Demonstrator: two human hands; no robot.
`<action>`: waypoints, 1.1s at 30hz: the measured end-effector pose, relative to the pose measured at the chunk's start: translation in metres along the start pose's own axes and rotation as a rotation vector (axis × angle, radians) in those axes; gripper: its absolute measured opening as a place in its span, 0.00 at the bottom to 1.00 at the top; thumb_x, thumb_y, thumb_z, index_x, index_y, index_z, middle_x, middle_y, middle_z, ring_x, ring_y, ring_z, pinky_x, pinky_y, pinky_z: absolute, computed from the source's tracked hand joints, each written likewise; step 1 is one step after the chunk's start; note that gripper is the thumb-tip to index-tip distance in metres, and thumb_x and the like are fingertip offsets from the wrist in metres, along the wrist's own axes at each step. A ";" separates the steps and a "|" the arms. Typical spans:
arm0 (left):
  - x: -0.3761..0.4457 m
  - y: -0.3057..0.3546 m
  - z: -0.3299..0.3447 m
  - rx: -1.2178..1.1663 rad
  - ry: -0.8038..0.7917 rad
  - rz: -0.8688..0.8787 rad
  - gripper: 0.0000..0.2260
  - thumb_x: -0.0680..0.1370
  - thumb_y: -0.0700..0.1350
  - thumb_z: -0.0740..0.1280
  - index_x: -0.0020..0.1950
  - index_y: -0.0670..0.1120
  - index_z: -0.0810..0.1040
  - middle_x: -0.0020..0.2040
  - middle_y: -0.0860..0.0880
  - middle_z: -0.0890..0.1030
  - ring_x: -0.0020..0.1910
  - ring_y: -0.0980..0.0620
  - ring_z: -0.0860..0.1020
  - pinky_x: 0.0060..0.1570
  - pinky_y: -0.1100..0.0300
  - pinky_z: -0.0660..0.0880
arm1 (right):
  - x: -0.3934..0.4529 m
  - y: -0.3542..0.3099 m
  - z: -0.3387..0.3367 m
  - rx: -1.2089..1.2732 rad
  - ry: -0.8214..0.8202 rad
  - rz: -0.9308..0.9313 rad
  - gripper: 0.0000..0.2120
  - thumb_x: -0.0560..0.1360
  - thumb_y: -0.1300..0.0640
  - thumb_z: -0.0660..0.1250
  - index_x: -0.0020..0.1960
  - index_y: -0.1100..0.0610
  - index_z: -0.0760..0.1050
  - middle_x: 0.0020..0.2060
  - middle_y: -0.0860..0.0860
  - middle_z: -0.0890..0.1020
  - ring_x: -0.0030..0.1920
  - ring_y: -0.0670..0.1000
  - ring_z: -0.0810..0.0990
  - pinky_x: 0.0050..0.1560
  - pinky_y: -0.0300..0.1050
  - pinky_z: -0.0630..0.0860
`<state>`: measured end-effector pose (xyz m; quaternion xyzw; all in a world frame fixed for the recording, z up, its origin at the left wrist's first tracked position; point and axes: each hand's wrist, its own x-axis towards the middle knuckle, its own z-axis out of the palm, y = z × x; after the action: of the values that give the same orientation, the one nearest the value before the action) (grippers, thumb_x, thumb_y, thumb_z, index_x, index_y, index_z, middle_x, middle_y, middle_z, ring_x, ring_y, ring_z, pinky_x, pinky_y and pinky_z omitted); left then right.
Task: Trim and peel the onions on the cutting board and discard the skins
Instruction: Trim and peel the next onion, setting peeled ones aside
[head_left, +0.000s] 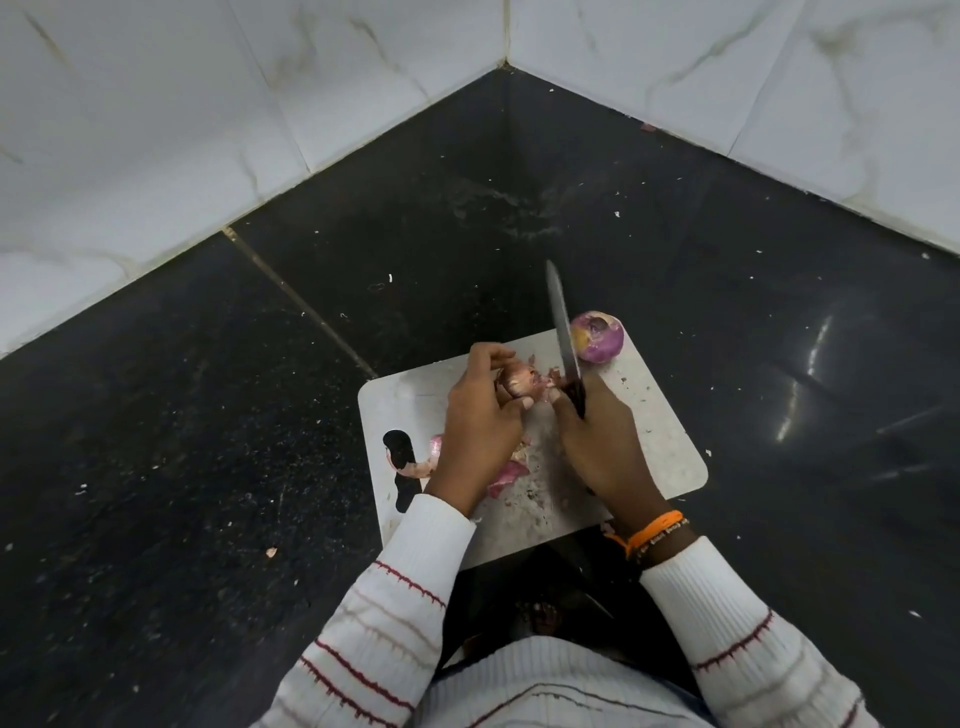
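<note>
A white cutting board (660, 441) lies on the black counter. My left hand (480, 421) grips a reddish onion (517, 382) over the board's far part. My right hand (597, 441) holds a knife (563, 325) by its dark handle, blade pointing away from me, and its fingertips touch loose skin (548, 387) at the onion's right end. A peeled purple onion (597, 336) rests at the board's far right corner, just right of the blade. Pink skins (506, 475) lie on the board under my left wrist, partly hidden.
The black counter (208, 441) runs into a corner of white marble-patterned wall tiles (156, 130). Small white and pink scraps are scattered over the counter. The board's left edge has a dark handle slot (402, 467). My striped white sleeves fill the near foreground.
</note>
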<state>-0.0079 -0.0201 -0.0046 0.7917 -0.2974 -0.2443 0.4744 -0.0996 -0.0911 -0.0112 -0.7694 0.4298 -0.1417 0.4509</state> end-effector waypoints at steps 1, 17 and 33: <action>-0.001 0.002 -0.001 -0.037 -0.018 0.006 0.19 0.74 0.34 0.68 0.60 0.50 0.68 0.55 0.55 0.73 0.50 0.62 0.73 0.46 0.79 0.69 | 0.001 -0.001 -0.001 0.120 0.022 0.013 0.10 0.78 0.56 0.60 0.58 0.56 0.71 0.48 0.48 0.78 0.43 0.44 0.74 0.42 0.34 0.69; -0.008 -0.001 -0.005 -0.099 -0.195 -0.009 0.21 0.75 0.36 0.68 0.66 0.49 0.72 0.64 0.50 0.75 0.58 0.57 0.73 0.53 0.72 0.72 | 0.006 0.008 -0.010 0.203 0.126 -0.065 0.08 0.77 0.59 0.63 0.55 0.59 0.75 0.45 0.47 0.77 0.42 0.46 0.75 0.48 0.32 0.71; -0.006 0.004 -0.003 -0.005 0.059 -0.143 0.09 0.78 0.53 0.64 0.50 0.48 0.75 0.44 0.49 0.81 0.43 0.53 0.79 0.43 0.59 0.77 | -0.006 0.003 -0.003 0.311 0.038 -0.122 0.12 0.74 0.60 0.68 0.57 0.54 0.75 0.50 0.44 0.80 0.52 0.43 0.77 0.57 0.39 0.72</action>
<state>-0.0109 -0.0158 0.0005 0.8165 -0.2255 -0.2546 0.4664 -0.1069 -0.0887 -0.0104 -0.7120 0.3636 -0.2483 0.5469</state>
